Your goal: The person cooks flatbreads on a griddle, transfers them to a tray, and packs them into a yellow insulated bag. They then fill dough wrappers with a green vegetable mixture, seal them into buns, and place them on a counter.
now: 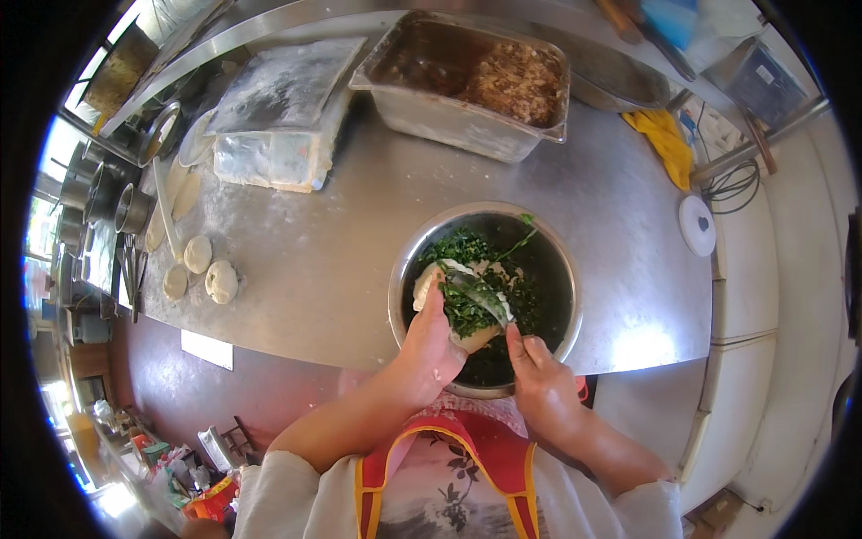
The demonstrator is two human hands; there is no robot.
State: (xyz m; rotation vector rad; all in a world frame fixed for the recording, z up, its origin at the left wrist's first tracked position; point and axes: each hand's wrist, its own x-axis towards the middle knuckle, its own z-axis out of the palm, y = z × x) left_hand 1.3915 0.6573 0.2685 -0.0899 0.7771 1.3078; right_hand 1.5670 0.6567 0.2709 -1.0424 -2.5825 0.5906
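Observation:
A steel mixing bowl (pixel 399 290) holding chopped green leaves (pixel 465 246) stands at the table's front edge. Over it, my left hand (pixel 434 337) holds a piece of dough wrapper (pixel 477 339) heaped with the chopped greens. My right hand (pixel 544 370) grips a flat metal spreading tool (pixel 481 293), its blade lying across the greens on the dough. Some white paste shows near both ends of the blade. A leafy stem (pixel 517 244) sticks up inside the bowl. My left palm hides part of the dough.
Dough balls (pixel 221 281), flattened dough rounds (pixel 187 195) and a rolling pin (pixel 166 212) lie at the left. Behind stand a floury lidded box (pixel 266 158) and a deep steel pan (pixel 458 128) of brown filling (pixel 518 81). A yellow cloth (pixel 663 145) and white lid (pixel 696 226) are at right.

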